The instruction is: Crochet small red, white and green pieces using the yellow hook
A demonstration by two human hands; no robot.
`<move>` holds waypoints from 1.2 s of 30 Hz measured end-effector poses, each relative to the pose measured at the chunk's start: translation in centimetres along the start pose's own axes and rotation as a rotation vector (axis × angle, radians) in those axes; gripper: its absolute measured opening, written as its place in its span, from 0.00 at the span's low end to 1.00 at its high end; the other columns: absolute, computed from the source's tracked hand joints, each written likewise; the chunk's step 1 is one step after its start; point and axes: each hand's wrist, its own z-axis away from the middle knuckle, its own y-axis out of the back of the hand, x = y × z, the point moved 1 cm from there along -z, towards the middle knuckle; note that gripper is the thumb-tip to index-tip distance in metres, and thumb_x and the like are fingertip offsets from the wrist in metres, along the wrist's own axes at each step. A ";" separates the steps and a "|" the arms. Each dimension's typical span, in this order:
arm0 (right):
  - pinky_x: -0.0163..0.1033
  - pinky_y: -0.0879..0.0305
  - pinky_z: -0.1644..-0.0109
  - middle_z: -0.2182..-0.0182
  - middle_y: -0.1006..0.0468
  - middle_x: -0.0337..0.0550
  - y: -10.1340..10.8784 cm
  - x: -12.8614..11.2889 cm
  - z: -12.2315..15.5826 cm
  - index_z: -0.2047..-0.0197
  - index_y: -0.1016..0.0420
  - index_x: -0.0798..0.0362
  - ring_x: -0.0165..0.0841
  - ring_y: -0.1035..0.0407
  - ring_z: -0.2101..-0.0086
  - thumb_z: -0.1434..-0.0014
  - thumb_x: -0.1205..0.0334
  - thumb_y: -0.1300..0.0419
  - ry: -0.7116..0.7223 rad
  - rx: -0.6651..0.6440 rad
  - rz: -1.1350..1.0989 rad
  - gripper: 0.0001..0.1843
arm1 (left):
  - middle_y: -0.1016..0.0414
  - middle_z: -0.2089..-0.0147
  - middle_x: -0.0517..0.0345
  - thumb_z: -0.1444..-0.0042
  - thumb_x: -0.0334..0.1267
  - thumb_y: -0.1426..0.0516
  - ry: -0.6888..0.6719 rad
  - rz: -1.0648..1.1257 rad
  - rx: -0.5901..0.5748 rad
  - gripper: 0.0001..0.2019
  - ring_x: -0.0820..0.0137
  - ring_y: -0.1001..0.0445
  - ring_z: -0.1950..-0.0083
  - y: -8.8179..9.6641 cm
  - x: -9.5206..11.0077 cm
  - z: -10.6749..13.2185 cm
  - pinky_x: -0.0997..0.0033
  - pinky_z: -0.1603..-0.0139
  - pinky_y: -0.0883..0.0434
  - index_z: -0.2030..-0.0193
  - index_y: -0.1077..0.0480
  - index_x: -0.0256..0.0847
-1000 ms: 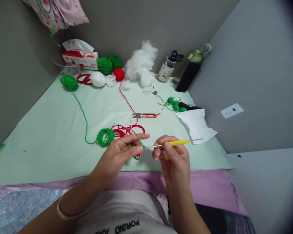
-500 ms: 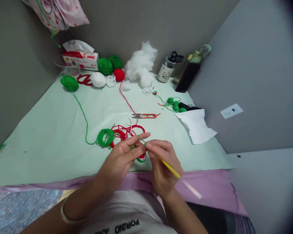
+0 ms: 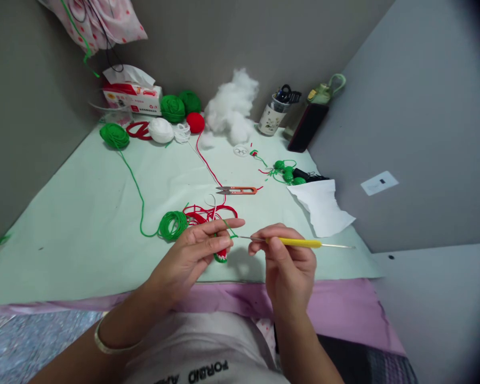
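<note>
My left hand (image 3: 196, 250) pinches a small red and green crochet piece (image 3: 221, 256), and green yarn runs over its outstretched forefinger. My right hand (image 3: 286, 258) is closed on a yellow-handled crochet hook (image 3: 294, 242), held level with its metal tip pointing left toward the piece. Both hands hover over the near edge of the pale green table (image 3: 84, 224). A loose coil of green yarn (image 3: 172, 225) and a tangle of red yarn (image 3: 208, 213) lie just beyond my left hand.
Orange thread snips (image 3: 237, 190) lie mid-table. Further back are green, white and red yarn balls (image 3: 172, 108), a tissue box (image 3: 132, 96), white stuffing (image 3: 232, 109), a cup of tools (image 3: 272, 114), a bottle (image 3: 310, 120), small green crochet pieces (image 3: 288, 172) and white paper (image 3: 324, 205).
My right hand has swung the hook from pointing down-right, at the piece, back out to the right and level. The left hand stays put with the piece.
</note>
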 end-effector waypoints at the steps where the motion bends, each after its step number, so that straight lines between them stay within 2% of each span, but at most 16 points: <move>1: 0.36 0.25 0.65 0.67 0.17 0.40 0.1 -0.1 -0.1 0.61 0.12 0.47 0.29 0.23 0.71 0.32 0.61 0.33 -0.026 0.001 -0.027 0.07 | 0.29 0.67 0.59 0.44 0.40 0.28 -0.002 -0.001 -0.002 0.15 0.72 0.33 0.63 -0.1 0.0 0.0 0.73 0.61 0.37 0.49 0.13 0.46; 3: 0.35 0.25 0.68 0.68 0.17 0.39 0.0 -0.1 -0.2 0.61 0.13 0.47 0.28 0.24 0.73 0.32 0.61 0.34 -0.060 -0.017 -0.055 0.07 | 0.30 0.68 0.60 0.44 0.39 0.28 -0.024 -0.003 -0.006 0.15 0.73 0.34 0.64 -0.4 0.0 0.0 0.73 0.62 0.36 0.49 0.13 0.46; 5: 0.36 0.25 0.68 0.67 0.17 0.39 -0.3 0.0 0.1 0.59 0.13 0.45 0.29 0.24 0.73 0.31 0.62 0.35 -0.010 -0.063 0.008 0.08 | 0.29 0.69 0.62 0.44 0.38 0.28 -0.066 -0.011 -0.005 0.18 0.73 0.33 0.65 -0.7 -0.2 0.0 0.72 0.61 0.35 0.46 0.14 0.47; 9: 0.40 0.22 0.62 0.60 0.16 0.44 -1.3 0.4 0.3 0.51 0.14 0.44 0.35 0.20 0.62 0.32 0.71 0.37 0.383 -0.118 0.439 0.14 | 0.24 0.65 0.61 0.45 0.37 0.27 -0.092 -0.042 0.008 0.25 0.71 0.29 0.63 -1.0 -0.7 0.0 0.71 0.60 0.33 0.39 0.19 0.50; 11: 0.41 0.23 0.61 0.59 0.16 0.45 -1.2 0.6 -0.5 0.50 0.14 0.43 0.36 0.20 0.61 0.32 0.73 0.37 0.571 -0.049 0.615 0.17 | 0.24 0.65 0.61 0.45 0.38 0.27 -0.069 -0.070 0.015 0.26 0.72 0.29 0.63 -1.0 -0.7 0.0 0.71 0.61 0.34 0.39 0.20 0.48; 13: 0.42 0.23 0.60 0.60 0.17 0.44 -0.6 0.5 -2.2 0.51 0.15 0.44 0.36 0.21 0.61 0.32 0.73 0.37 0.643 0.070 0.692 0.15 | 0.26 0.67 0.63 0.45 0.38 0.27 -0.062 -0.113 0.023 0.23 0.74 0.31 0.65 -0.8 -0.3 -0.1 0.72 0.63 0.35 0.41 0.20 0.46; 16: 0.48 0.25 0.48 0.58 0.16 0.43 0.8 -0.3 -5.6 0.55 0.15 0.46 0.38 0.22 0.54 0.32 0.68 0.36 0.577 0.207 0.644 0.09 | 0.28 0.68 0.65 0.43 0.39 0.29 -0.093 -0.203 0.034 0.18 0.75 0.33 0.67 -0.4 1.2 -0.3 0.73 0.63 0.35 0.45 0.19 0.45; 18: 0.51 0.28 0.41 0.57 0.15 0.44 1.4 -1.0 -7.6 0.57 0.15 0.47 0.39 0.21 0.52 0.33 0.66 0.36 0.443 0.206 0.496 0.08 | 0.28 0.68 0.65 0.42 0.39 0.29 -0.128 -0.270 0.043 0.16 0.75 0.33 0.67 -0.2 2.5 -0.5 0.73 0.64 0.35 0.48 0.18 0.45; 20: 0.47 0.27 0.48 0.62 0.15 0.41 1.3 -1.6 -9.1 0.57 0.15 0.48 0.36 0.22 0.60 0.34 0.67 0.39 0.254 0.099 0.293 0.10 | 0.27 0.68 0.64 0.42 0.40 0.29 -0.164 -0.333 0.051 0.15 0.74 0.33 0.68 -0.1 3.8 -0.9 0.73 0.66 0.36 0.49 0.18 0.44; 22: 0.41 0.31 0.59 0.68 0.18 0.39 0.5 -2.1 -9.9 0.57 0.15 0.48 0.32 0.29 0.69 0.35 0.66 0.40 0.110 -0.059 0.197 0.11 | 0.26 0.67 0.62 0.43 0.40 0.29 -0.206 -0.387 0.049 0.15 0.73 0.32 0.68 -0.1 5.2 -1.4 0.72 0.67 0.36 0.49 0.18 0.44; 25: 0.37 0.39 0.66 0.72 0.25 0.35 -1.4 -2.3 -10.3 0.53 0.15 0.49 0.30 0.36 0.71 0.35 0.59 0.36 -0.064 -0.356 0.291 0.10 | 0.24 0.66 0.61 0.43 0.40 0.29 -0.275 -0.444 0.042 0.14 0.71 0.29 0.66 0.0 7.0 -2.4 0.70 0.63 0.33 0.51 0.18 0.43; 27: 0.36 0.43 0.69 0.74 0.29 0.34 -2.6 -2.0 -10.7 0.57 0.16 0.50 0.29 0.40 0.72 0.38 0.53 0.31 -0.180 -0.544 0.357 0.11 | 0.23 0.65 0.61 0.43 0.41 0.30 -0.307 -0.467 0.042 0.13 0.70 0.28 0.65 0.2 8.0 -3.2 0.69 0.61 0.32 0.52 0.18 0.43; 28: 0.36 0.45 0.70 0.76 0.32 0.33 -3.1 -1.7 -10.9 0.62 0.17 0.51 0.28 0.43 0.74 0.39 0.51 0.31 -0.211 -0.586 0.354 0.12 | 0.23 0.65 0.61 0.43 0.41 0.30 -0.318 -0.475 0.049 0.13 0.70 0.28 0.65 0.4 8.4 -3.6 0.69 0.61 0.32 0.52 0.19 0.43; 30: 0.36 0.50 0.72 0.79 0.36 0.31 -3.8 -1.1 -11.7 0.69 0.20 0.52 0.27 0.47 0.75 0.40 0.48 0.30 -0.216 -0.547 0.294 0.16 | 0.23 0.66 0.62 0.43 0.41 0.30 -0.324 -0.484 0.070 0.13 0.70 0.28 0.65 0.8 9.1 -4.4 0.69 0.61 0.32 0.53 0.19 0.43; 32: 0.36 0.53 0.73 0.82 0.38 0.30 -4.1 -0.3 -12.7 0.71 0.21 0.52 0.26 0.49 0.77 0.41 0.46 0.30 -0.225 -0.455 0.202 0.17 | 0.24 0.67 0.62 0.44 0.40 0.29 -0.321 -0.480 0.085 0.12 0.70 0.29 0.66 1.3 9.4 -5.2 0.70 0.60 0.32 0.55 0.20 0.42; 36: 0.36 0.60 0.75 0.85 0.41 0.28 -4.1 1.2 -13.9 0.72 0.23 0.53 0.24 0.55 0.80 0.46 0.46 0.27 -0.374 -0.337 0.019 0.19 | 0.23 0.67 0.61 0.44 0.40 0.29 -0.301 -0.440 0.063 0.10 0.70 0.28 0.65 2.2 9.3 -6.8 0.70 0.59 0.31 0.59 0.20 0.41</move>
